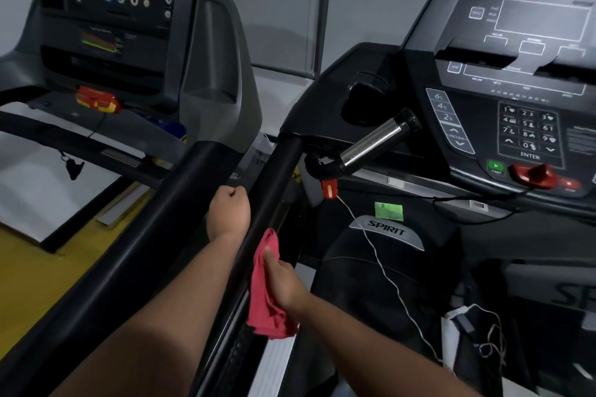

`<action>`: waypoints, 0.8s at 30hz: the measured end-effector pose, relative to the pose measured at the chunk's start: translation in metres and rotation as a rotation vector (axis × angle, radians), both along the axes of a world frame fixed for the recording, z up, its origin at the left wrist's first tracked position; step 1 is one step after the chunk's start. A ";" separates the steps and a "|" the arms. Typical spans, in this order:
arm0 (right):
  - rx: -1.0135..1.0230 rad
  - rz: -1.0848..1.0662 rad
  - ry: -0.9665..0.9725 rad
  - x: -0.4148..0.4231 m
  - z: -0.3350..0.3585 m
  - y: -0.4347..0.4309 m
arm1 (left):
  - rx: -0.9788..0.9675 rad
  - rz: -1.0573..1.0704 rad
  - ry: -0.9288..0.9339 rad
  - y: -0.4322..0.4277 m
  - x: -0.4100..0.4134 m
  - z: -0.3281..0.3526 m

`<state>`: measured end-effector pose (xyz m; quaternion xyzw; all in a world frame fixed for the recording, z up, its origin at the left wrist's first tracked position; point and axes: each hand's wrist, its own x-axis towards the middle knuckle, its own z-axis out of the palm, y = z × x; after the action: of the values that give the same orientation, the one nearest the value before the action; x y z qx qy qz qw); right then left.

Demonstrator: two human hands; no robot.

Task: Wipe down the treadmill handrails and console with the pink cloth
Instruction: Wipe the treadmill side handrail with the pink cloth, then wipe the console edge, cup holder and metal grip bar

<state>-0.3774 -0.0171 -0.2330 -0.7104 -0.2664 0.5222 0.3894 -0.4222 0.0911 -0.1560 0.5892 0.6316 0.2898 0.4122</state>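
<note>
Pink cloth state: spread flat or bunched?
Bunched. The pink cloth hangs in crumpled folds from the right hand, whose thumb pins it against the black handrail.

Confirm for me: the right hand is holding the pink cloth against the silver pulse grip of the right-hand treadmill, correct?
Not quite. In the head view the right hand holds the pink cloth against the black handrail, not the silver pulse grip, which stands untouched farther up on the right-hand treadmill.

Pink cloth point(266, 306) in my right hand point(283, 280); black handrail point(274, 190); green sticker point(388, 211) at one o'clock; yellow floor point(25, 271) at nine.
</note>
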 end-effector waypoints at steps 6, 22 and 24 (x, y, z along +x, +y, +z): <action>0.031 -0.139 -0.028 0.046 0.025 0.000 | 0.084 -0.058 0.162 -0.004 0.004 0.004; 0.492 -0.184 -0.252 0.106 0.168 -0.002 | 0.344 -0.263 0.394 -0.011 0.015 0.005; 0.555 -0.227 -0.292 0.121 0.184 -0.004 | 0.344 -0.260 0.395 -0.011 0.016 0.004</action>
<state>-0.2567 -0.0212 -0.0494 -0.6696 -0.3707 0.2759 0.5815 -0.4065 0.0802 -0.1522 0.7715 0.5605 0.2171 0.2087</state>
